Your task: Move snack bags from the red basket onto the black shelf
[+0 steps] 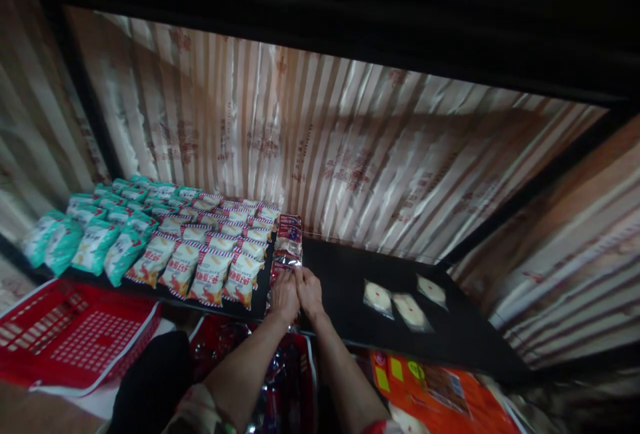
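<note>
A narrow column of shiny dark red snack packets (289, 237) lies on the black shelf (335, 274), running from the back toward the front. At the column's front end, my left hand (285, 297) is closed on a dark red packet from above. My right hand (309, 293) presses close beside it, its curled fingers on the right side of the same packet. The two hands touch, and they hide most of that packet. Just left of them stand several rows of white and red snack bags (207, 274).
Teal snack bags (93, 244) fill the shelf's left end. Several flat packs of pale round pieces (377, 297) lie to the right. Below the shelf are a red basket (90, 327), another basket with dark shiny packets (275, 381), and orange packages (435, 394). A black beam (320, 21) crosses overhead.
</note>
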A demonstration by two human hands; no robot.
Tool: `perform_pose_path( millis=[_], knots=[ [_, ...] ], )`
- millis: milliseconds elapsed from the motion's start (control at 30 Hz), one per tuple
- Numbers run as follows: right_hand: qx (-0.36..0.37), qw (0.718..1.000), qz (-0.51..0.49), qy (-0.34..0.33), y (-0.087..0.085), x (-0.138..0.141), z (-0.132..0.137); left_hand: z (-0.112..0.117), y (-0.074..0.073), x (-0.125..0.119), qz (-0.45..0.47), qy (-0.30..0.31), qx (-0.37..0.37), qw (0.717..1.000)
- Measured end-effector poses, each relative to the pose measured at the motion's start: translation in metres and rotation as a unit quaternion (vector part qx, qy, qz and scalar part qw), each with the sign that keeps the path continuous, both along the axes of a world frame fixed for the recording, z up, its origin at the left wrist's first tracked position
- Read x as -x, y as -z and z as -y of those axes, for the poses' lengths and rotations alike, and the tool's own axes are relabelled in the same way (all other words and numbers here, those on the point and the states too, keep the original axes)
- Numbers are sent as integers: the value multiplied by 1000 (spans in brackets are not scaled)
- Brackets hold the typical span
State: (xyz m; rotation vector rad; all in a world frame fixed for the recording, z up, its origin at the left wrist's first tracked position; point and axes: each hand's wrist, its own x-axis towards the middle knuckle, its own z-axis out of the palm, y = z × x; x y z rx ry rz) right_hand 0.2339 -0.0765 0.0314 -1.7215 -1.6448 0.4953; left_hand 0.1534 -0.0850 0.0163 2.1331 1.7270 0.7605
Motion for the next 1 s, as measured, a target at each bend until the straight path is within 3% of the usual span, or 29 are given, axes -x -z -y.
perform_pose_path(
  millis=[233, 633, 800, 1000],
  knots=[
    [-1, 999, 36, 1, 2, 13, 41, 41, 2, 13, 1, -10, -6, 1000],
    [-7, 999, 13, -49, 23, 49, 98, 94, 32, 56, -20, 4, -11, 1000],
    [30, 998, 19, -55, 40, 65, 119, 114, 56, 75, -36, 12, 15, 999],
    [132, 988, 47, -60, 80, 80, 138, 138, 93, 96, -43, 42, 87, 994]
  ],
)
